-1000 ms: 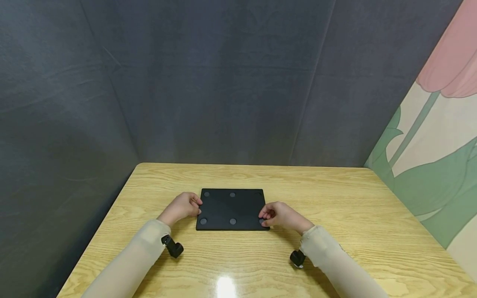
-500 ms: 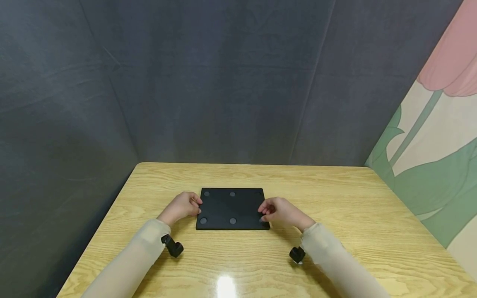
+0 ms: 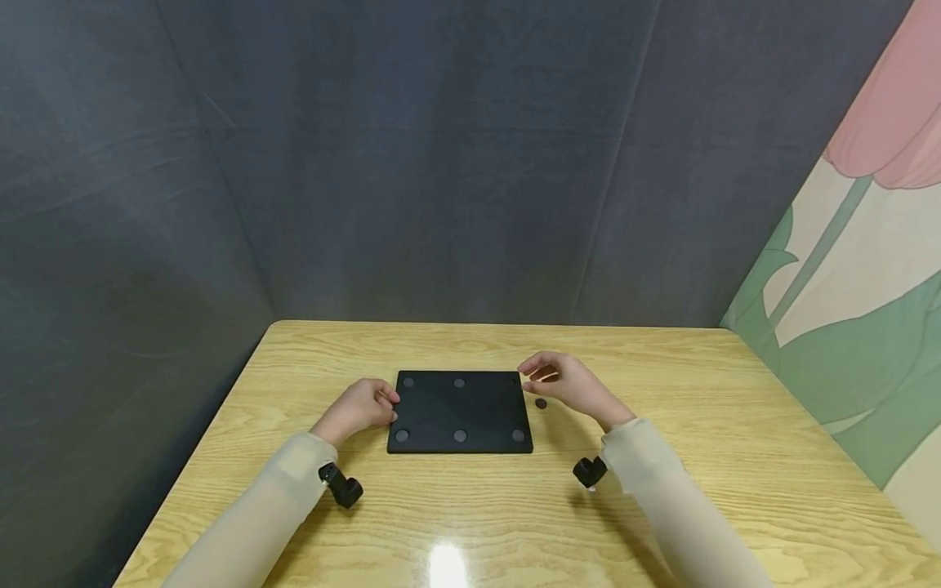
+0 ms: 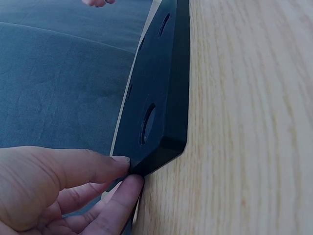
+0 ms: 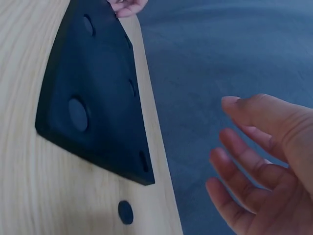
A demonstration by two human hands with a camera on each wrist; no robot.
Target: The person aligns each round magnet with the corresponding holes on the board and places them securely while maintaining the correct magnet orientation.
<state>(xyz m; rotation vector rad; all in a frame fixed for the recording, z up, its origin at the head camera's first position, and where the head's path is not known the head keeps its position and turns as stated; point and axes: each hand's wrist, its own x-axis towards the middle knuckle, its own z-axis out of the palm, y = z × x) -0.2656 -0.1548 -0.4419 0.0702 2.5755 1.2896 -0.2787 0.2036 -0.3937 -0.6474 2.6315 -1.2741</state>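
A black rectangular plate (image 3: pixel 460 412) lies flat on the table, with several round dark grey discs set in its face along two rows. At its left edge my left hand (image 3: pixel 361 405) pinches the rim, thumb on top and a fingertip against the side in the left wrist view. My right hand (image 3: pixel 572 381) hovers by the far right corner, fingers loosely bent and apart, holding nothing. Below it, a loose dark disc (image 3: pixel 541 403) lies on the wood just right of the plate. The near right disc (image 5: pixel 78 114) sits in its round recess; the far right recess (image 5: pixel 143 161) looks dark.
The light wooden table (image 3: pixel 456 506) reaches back to a dark grey curtain (image 3: pixel 441 163). At the right stands a panel (image 3: pixel 860 327) with a pink and green flower pattern. A small black camera is strapped at each wrist.
My right hand has lifted off the near right disc and moved toward the far right corner, uncovering that disc and the loose one on the table. The left hand has stayed put.
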